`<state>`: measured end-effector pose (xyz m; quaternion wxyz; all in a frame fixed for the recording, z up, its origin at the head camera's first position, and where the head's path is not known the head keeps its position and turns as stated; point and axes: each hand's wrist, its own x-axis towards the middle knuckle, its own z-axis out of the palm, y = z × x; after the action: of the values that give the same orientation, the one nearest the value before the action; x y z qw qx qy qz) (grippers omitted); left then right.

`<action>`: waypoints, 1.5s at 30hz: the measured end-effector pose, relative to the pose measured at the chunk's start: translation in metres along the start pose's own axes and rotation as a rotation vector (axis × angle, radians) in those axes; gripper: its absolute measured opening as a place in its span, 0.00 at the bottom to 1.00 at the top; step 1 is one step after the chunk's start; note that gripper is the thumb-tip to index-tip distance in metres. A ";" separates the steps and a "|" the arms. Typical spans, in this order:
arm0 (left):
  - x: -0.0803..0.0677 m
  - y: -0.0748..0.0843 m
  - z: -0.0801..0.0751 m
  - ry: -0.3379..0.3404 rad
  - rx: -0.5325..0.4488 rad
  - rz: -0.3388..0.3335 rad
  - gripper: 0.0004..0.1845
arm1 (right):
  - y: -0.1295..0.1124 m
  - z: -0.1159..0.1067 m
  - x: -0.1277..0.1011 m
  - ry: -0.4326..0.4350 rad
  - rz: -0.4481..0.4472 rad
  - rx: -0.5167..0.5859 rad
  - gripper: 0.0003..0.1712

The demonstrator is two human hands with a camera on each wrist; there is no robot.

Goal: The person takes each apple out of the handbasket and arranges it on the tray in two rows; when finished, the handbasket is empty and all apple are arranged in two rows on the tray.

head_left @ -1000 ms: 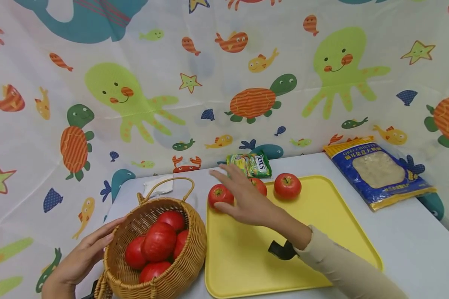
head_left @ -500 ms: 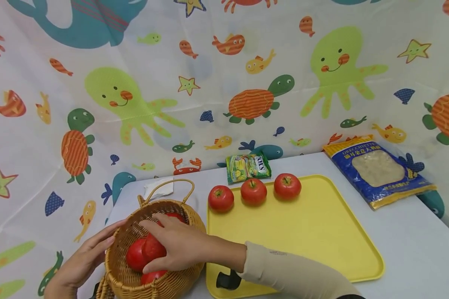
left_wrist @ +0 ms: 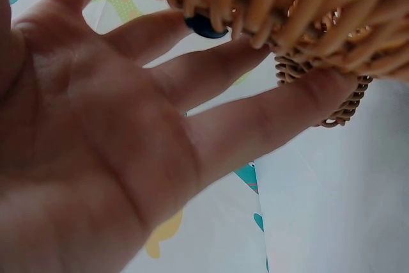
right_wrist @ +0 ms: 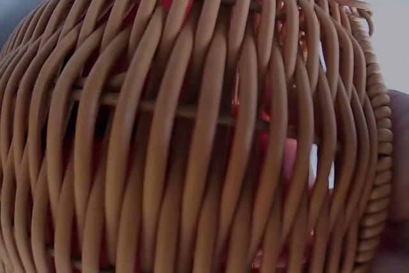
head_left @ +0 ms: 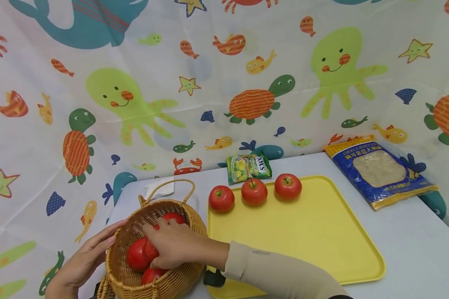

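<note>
Head view: right hand (head_left: 173, 246) grips apple (head_left: 150, 251) inside basket (head_left: 181, 276); straight-fingered left hand (head_left: 84, 257) touches its outer edge.

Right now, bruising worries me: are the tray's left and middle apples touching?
Apart: the head view shows yellow tray between the left apple and the middle apple.

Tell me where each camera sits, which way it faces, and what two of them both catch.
Head: worn on the head, facing forward and down at the wicker basket and yellow tray; the left hand, right hand and right sleeve show.
Left wrist: worn there, looking along the left palm and fingers toward the basket's weave.
Right wrist: worn there, facing the basket's weave close up; blurred skin shows at the right edge.
Shared: both wrist views catch the wicker basket.
</note>
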<state>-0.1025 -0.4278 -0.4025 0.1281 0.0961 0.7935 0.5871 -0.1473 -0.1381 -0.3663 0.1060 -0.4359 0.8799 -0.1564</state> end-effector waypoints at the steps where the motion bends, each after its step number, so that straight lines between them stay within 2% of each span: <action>1: 0.000 0.000 0.000 -0.001 0.000 0.005 0.26 | 0.000 0.000 0.001 0.002 0.011 -0.007 0.45; 9: 0.001 0.000 0.001 0.005 0.013 0.014 0.26 | -0.001 0.003 0.006 0.001 0.051 -0.027 0.42; 14: 0.000 0.000 0.001 0.017 0.017 0.006 0.26 | 0.000 0.003 0.004 0.031 0.048 0.010 0.42; 17: 0.000 -0.001 0.001 0.021 0.008 -0.013 0.26 | 0.005 -0.002 -0.001 0.093 0.023 0.150 0.47; 22: 0.001 -0.001 0.002 0.042 -0.009 -0.069 0.25 | 0.020 -0.022 -0.021 0.212 0.002 0.507 0.52; 24: 0.002 -0.001 0.003 0.054 -0.003 -0.075 0.25 | 0.028 -0.034 -0.032 0.257 0.008 0.606 0.51; 26: 0.002 -0.001 0.002 0.057 0.003 -0.069 0.25 | 0.038 -0.046 -0.044 0.311 0.016 0.657 0.51; 29: 0.001 0.000 0.000 0.038 0.009 -0.031 0.25 | 0.060 -0.062 -0.063 0.399 0.031 0.693 0.50; 34: 0.000 0.001 -0.003 -0.002 0.008 0.021 0.26 | 0.117 -0.076 -0.102 0.546 0.112 0.709 0.50; 39: 0.000 0.002 -0.004 0.002 0.018 0.024 0.25 | 0.180 -0.079 -0.145 0.624 0.284 0.738 0.50; 45: 0.002 -0.002 -0.002 -0.006 -0.005 0.042 0.26 | 0.259 -0.078 -0.197 0.731 0.499 0.652 0.53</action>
<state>-0.1046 -0.4292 -0.4038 0.1184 0.1142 0.7895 0.5913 -0.2447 0.1817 -0.3796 -0.0430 -0.0757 0.8422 -0.5322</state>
